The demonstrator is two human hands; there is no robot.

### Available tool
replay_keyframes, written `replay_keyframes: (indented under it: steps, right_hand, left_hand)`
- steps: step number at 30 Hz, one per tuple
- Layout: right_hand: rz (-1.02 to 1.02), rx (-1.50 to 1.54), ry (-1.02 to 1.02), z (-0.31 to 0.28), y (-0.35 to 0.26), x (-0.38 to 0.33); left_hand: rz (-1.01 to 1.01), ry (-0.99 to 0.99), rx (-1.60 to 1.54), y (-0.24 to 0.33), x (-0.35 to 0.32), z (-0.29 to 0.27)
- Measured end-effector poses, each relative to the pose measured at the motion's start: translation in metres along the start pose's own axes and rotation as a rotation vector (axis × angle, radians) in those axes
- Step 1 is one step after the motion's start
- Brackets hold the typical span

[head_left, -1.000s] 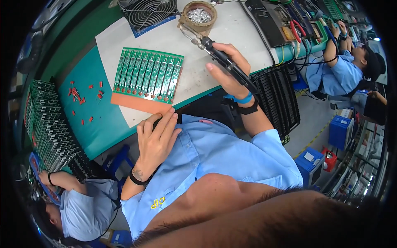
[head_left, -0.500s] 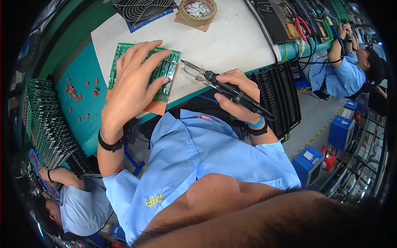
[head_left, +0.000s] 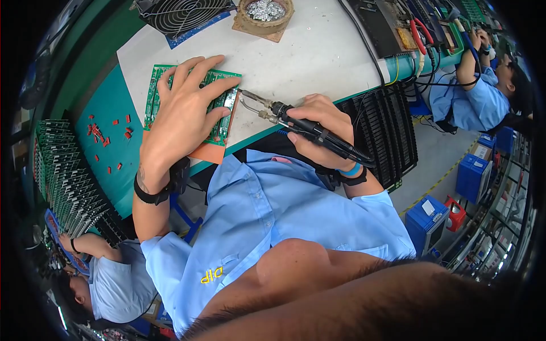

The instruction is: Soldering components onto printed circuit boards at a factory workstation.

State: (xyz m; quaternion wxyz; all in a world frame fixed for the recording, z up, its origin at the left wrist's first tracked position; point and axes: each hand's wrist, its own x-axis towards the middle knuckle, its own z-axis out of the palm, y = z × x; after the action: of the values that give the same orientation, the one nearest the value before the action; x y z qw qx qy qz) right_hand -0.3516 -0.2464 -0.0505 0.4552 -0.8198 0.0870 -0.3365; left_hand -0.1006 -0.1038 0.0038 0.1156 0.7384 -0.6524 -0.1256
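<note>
My left hand [head_left: 182,113] lies flat, fingers spread, on a green circuit board panel [head_left: 222,108] that rests on an orange sheet [head_left: 210,152] on the white bench top. My right hand [head_left: 318,131] grips a black soldering iron [head_left: 310,128] with a metal tip and a wire feeder. The tip points left and sits at the panel's right edge. A black cable runs from the iron's handle past my right wrist. Both wrists wear dark bands.
A round holder of tip-cleaning wool [head_left: 264,11] and a small fan [head_left: 179,14] stand at the bench's far side. Red parts [head_left: 108,133] are scattered on the teal mat. Racks of boards [head_left: 68,182] stand left, a black rack [head_left: 387,133] right. Two other people work nearby.
My left hand rose from my lap and settled flat on the green panel. My right hand brought the soldering iron back from the wool holder down to the panel's right edge.
</note>
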Motion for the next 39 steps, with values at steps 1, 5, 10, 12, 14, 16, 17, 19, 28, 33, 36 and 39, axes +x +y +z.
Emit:
replay_keyframes:
  steps: [1,5,10,12,14,16,17,19,28,33,36,39]
  right_hand:
    - [0.006,-0.002,-0.023,-0.001,0.000,-0.001]
    - [0.017,-0.005,-0.069,-0.002,-0.001,-0.002]
    - [0.029,0.001,-0.084,0.000,-0.005,-0.001]
    - [0.039,0.008,-0.090,-0.001,-0.004,0.000]
    - [0.042,0.013,-0.101,0.000,-0.002,0.001]
    - [0.047,0.004,-0.100,0.000,-0.001,0.001]
    - [0.047,0.020,-0.062,-0.001,0.001,0.001]
    - [0.053,-0.005,0.020,-0.013,-0.002,-0.001]
    - [-0.065,-0.002,0.298,0.012,0.049,0.053]
    - [-0.013,0.045,0.357,0.013,0.058,0.047]
    - [-0.003,0.031,0.359,0.013,0.058,0.043]
    - [-0.007,0.015,0.355,0.012,0.059,0.041]
  left_hand:
    - [0.000,0.001,-0.003,-0.001,0.000,0.000]
    - [-0.003,-0.001,-0.008,0.000,-0.001,0.001]
    - [-0.010,-0.002,-0.009,-0.002,-0.006,0.000]
    - [-0.011,0.001,-0.007,-0.003,-0.005,0.001]
    - [-0.016,0.003,-0.005,-0.003,-0.005,0.000]
    - [-0.012,-0.003,-0.007,-0.004,-0.002,-0.001]
    - [-0.005,-0.007,-0.012,-0.004,0.001,-0.002]
    - [0.062,0.011,-0.054,-0.002,0.008,0.000]
    - [0.063,-0.025,0.062,-0.013,0.000,0.001]
    - [0.112,0.020,0.070,-0.011,-0.001,0.007]
    - [0.110,0.060,0.066,-0.003,-0.006,0.003]
    - [0.090,0.189,0.138,0.011,-0.027,-0.006]
